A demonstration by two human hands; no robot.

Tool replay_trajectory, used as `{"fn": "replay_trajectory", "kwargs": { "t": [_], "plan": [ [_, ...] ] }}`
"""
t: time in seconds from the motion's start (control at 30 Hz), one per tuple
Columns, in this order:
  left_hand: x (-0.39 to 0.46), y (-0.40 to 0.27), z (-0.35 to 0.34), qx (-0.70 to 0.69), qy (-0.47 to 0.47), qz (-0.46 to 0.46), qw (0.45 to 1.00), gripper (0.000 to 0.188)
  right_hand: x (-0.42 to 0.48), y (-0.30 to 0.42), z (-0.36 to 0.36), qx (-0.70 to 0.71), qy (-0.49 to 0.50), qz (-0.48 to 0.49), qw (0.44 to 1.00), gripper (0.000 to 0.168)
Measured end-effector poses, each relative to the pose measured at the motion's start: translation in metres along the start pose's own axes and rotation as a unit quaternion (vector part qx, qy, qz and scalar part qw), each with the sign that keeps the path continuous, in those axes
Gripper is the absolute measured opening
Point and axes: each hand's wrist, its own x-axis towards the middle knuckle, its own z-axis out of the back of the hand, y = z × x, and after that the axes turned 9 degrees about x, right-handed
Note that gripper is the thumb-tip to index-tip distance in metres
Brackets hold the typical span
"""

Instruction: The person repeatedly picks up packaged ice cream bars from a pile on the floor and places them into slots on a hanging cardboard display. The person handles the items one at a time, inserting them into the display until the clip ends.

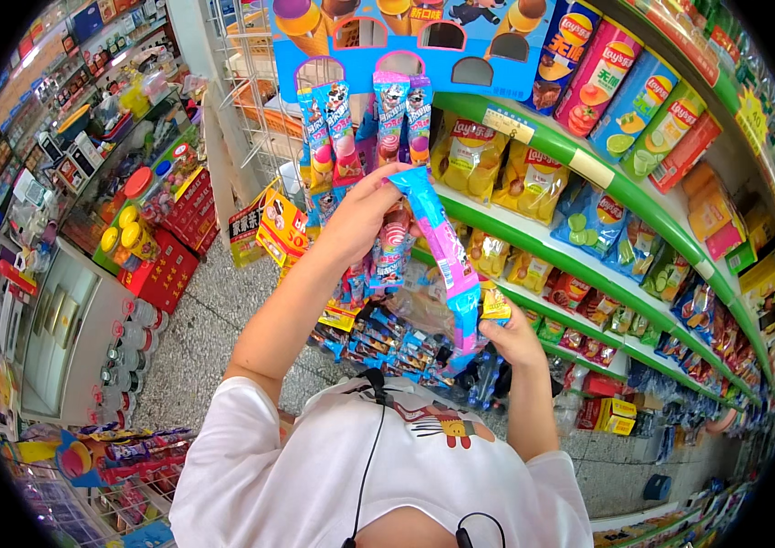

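Observation:
A chain of joined blue, pink and purple snack packets (pixel 443 252) hangs in a curve between my two hands. My left hand (pixel 372 211) grips its upper end, close to the display rack, with some fingers hidden behind packets. Lower down, my right hand (pixel 512 337) is closed around the chain's other part, its thumb on the front. Behind my left hand, more ice-cream-print packets (pixel 333 133) hang from a blue cardboard display (pixel 401 65) with arched cutouts. One pink-swirl packet (pixel 391 243) shows just below my left hand.
Green-edged shelves (pixel 552 144) curve along the right, with chip bags (pixel 473 157) and chip canisters (pixel 596 79). Many small packets (pixel 387 342) fill a low space before me. A white wire rack (pixel 247 75) stands behind. Red boxes (pixel 161 270) and a glass counter (pixel 62 329) are at left.

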Motion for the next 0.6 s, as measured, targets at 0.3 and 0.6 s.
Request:
{"fn": "replay_trajectory", "kwargs": {
  "t": [0.3, 0.6],
  "plan": [
    [-0.001, -0.018, -0.001, -0.003, 0.015, 0.018, 1.0, 0.028, 0.008, 0.026, -0.024, 0.003, 0.062, 0.035, 0.997, 0.036],
    [-0.014, 0.007, 0.009, -0.039, 0.102, 0.12, 0.987, 0.033, 0.002, 0.056, -0.036, -0.035, 0.067, 0.093, 0.993, 0.032]
  ]
}}
